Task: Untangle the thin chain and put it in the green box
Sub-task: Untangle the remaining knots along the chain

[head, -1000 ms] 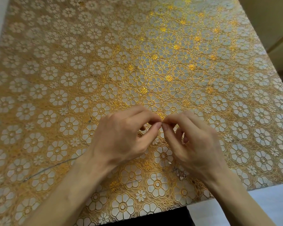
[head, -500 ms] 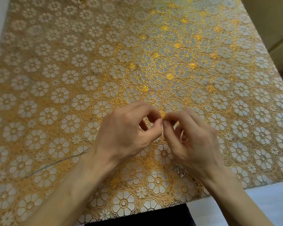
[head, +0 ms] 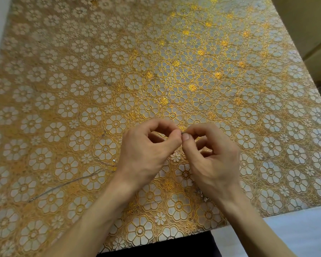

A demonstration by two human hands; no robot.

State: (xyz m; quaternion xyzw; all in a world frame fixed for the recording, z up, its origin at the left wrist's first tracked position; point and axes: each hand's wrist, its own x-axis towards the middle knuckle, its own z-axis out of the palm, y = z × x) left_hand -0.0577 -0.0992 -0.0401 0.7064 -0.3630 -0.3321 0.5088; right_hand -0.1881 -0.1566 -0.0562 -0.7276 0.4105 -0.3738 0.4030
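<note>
- Two hands are in view, the left hand (head: 146, 153) and the right hand (head: 211, 160); they meet fingertip to fingertip just above the near middle of the bench (head: 44, 34); both forearms are bare
- Left hand: thumb and forefinger curl into a ring, their tips pressed together; the other fingers are folded under and mostly hidden
- Right hand: thumb and forefinger likewise nip together, the thumbnail facing the camera; the remaining fingers are curled into the palm
- One thin chain (head: 70, 183): a tiny grey bit of it shows at the point where the two pinches touch; one long, fine, dull-metal strand lies slack on the bench to the left, running on a slant toward the left wrist; I cannot tell how the strand joins the pinched bit, as the left hand covers that stretch
- One small glittering clump (head: 200, 193) lies on the bench just beside the right wrist, partly hidden by it; too small to make out its form
- One bright speck (head: 114, 160) sits on the bench just left of the left hand
- One cloth (head: 183, 75) covers the bench: lace-like, raised gold outlines round pale six-petalled flowers, with small solid gold daisies between them; glossy where the light falls
- Pale floor (head: 295, 229) shows at the lower right; a dark garment (head: 156, 249) at the near edge
</note>
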